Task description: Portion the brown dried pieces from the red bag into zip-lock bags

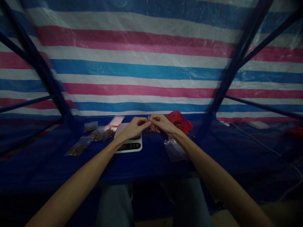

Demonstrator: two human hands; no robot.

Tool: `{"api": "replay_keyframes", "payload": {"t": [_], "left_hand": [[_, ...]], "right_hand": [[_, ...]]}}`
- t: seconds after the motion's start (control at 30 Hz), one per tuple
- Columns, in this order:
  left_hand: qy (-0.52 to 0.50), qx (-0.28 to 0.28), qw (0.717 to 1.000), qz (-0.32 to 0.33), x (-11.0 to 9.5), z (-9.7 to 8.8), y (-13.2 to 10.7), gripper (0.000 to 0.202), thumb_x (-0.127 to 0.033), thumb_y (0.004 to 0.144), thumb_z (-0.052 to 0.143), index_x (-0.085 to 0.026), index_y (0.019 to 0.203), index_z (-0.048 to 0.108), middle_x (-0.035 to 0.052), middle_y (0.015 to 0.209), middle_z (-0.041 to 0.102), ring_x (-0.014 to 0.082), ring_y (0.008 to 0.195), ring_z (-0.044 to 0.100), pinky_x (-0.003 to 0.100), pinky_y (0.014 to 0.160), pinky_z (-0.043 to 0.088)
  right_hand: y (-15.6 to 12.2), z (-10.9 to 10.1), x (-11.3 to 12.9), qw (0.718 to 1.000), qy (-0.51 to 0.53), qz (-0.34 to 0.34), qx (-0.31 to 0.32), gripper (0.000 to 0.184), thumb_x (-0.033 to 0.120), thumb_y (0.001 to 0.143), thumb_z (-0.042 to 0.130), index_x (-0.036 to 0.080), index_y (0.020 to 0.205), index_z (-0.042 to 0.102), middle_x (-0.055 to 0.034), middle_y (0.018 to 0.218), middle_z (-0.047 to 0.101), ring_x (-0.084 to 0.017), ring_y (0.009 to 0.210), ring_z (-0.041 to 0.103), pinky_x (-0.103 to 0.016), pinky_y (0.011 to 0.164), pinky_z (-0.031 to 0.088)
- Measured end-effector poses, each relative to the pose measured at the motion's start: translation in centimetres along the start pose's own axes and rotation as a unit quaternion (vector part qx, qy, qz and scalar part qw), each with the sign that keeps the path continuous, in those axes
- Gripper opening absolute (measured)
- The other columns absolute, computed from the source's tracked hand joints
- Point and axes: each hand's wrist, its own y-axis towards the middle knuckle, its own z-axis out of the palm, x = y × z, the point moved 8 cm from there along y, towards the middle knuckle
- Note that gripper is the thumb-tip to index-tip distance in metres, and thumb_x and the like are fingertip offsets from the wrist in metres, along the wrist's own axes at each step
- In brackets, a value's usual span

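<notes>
My left hand (136, 127) and my right hand (161, 124) meet above the blue table (151, 164), fingers pinched together on a small clear plastic bag (149, 123) held between them. The bag is mostly hidden by my fingers. Under my left hand sits a white digital scale (129, 143). Just behind my right hand lies a red plastic bag (181, 121) with brown bits at its mouth.
Several small clear bags filled with brown material (94, 135) lie left of the scale. Empty clear bags (174, 149) rest under my right wrist. A striped tarp (146, 63) hangs behind, with dark blue frame poles (233, 67) at both sides. White cables (251, 132) run at right.
</notes>
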Motion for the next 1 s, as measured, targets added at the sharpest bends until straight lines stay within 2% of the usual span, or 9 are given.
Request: {"api": "replay_keyframes", "payload": {"t": [0.17,0.3,0.47,0.57,0.7,0.77,0.83,0.9,1.0], "left_hand": [[0.035,-0.038,0.999,-0.015,0.1,-0.6,-0.2,0.045,-0.054,0.089,0.06,-0.014,0.068,0.062,0.0002,0.063,0.06,0.0127,0.061,0.054,0.024,0.06,0.04],[0.026,-0.02,0.999,-0.003,-0.1,-0.3,-0.2,0.041,-0.05,0.09,0.06,-0.015,0.069,0.061,0.0001,0.064,0.06,0.0129,0.06,0.054,0.024,0.06,0.04],[0.046,-0.005,0.999,0.028,-0.7,-0.1,0.0,0.038,-0.045,0.092,0.054,-0.015,0.07,0.062,0.0003,0.065,0.06,0.0135,0.062,0.054,0.025,0.062,0.04],[0.126,-0.053,0.99,0.024,-0.9,-0.6,-0.1,0.035,-0.038,0.092,0.052,-0.016,0.065,0.06,-0.0001,0.062,0.058,0.0134,0.061,0.052,0.024,0.061,0.036],[0.268,-0.155,0.951,-0.014,-1.5,-1.7,-0.8,0.025,-0.023,0.079,0.059,-0.017,0.055,0.053,-0.0019,0.053,0.049,0.0127,0.054,0.044,0.027,0.057,0.025],[0.318,-0.161,0.934,-0.027,-1.7,-1.6,-0.9,0.022,-0.021,0.075,0.062,-0.018,0.055,0.054,-0.0015,0.053,0.051,0.013,0.054,0.045,0.028,0.057,0.023],[0.318,-0.175,0.932,-0.023,-2.0,-1.8,-1.0,0.019,-0.022,0.074,0.063,-0.018,0.057,0.058,-0.0008,0.055,0.055,0.0134,0.055,0.047,0.028,0.057,0.025],[0.249,-0.199,0.948,-0.007,-2.0,-2.4,-1.0,0.018,-0.022,0.074,0.062,-0.017,0.058,0.06,-0.0006,0.057,0.058,0.0132,0.056,0.049,0.026,0.058,0.029],[0.096,-0.212,0.973,0.007,-1.5,-3.4,-0.8,0.024,-0.026,0.076,0.059,-0.017,0.054,0.056,-0.0004,0.058,0.059,0.0124,0.056,0.052,0.024,0.057,0.037]], "right_hand": [[0.0,0.3,0.5,0.995,-0.092,-0.02,0.015,0.036,0.053,0.086,0.068,0.017,0.082,0.06,0.0013,0.064,0.061,-0.01,0.049,0.055,-0.018,0.037,0.037],[-0.2,0.2,1.2,0.988,-0.149,-0.047,0.012,0.03,0.046,0.091,0.063,0.018,0.084,0.061,0.0022,0.064,0.059,-0.01,0.051,0.053,-0.019,0.042,0.039],[-0.3,-0.3,1.4,0.988,-0.146,-0.035,0.036,0.027,0.043,0.09,0.062,0.017,0.082,0.061,0.0013,0.064,0.061,-0.011,0.051,0.053,-0.022,0.046,0.038],[-0.1,-1.1,1.4,0.982,-0.186,-0.028,-0.001,0.025,0.038,0.088,0.059,0.018,0.073,0.059,0.0036,0.056,0.054,-0.011,0.048,0.047,-0.023,0.048,0.033],[-0.2,-2.5,2.5,0.928,-0.341,-0.07,-0.129,0.023,0.024,0.074,0.059,0.019,0.057,0.045,0.0063,0.053,0.039,-0.009,0.052,0.037,-0.025,0.052,0.023],[-0.4,-2.4,3.0,0.894,-0.413,-0.089,-0.149,0.025,0.022,0.07,0.062,0.019,0.056,0.041,0.0062,0.055,0.038,-0.009,0.055,0.036,-0.026,0.054,0.022],[-0.6,-2.4,3.2,0.882,-0.429,-0.103,-0.164,0.022,0.024,0.072,0.063,0.02,0.062,0.045,0.0053,0.059,0.042,-0.011,0.059,0.038,-0.026,0.056,0.024],[-0.5,-2.8,2.9,0.912,-0.36,-0.094,-0.173,0.014,0.033,0.081,0.062,0.02,0.079,0.055,0.0029,0.071,0.051,-0.013,0.064,0.045,-0.024,0.056,0.031],[-0.1,-3.4,0.5,0.978,-0.145,-0.008,-0.152,0.035,0.052,0.093,0.052,0.024,0.112,0.056,-0.0031,0.094,0.062,-0.016,0.075,0.058,-0.023,0.052,0.042]]}}
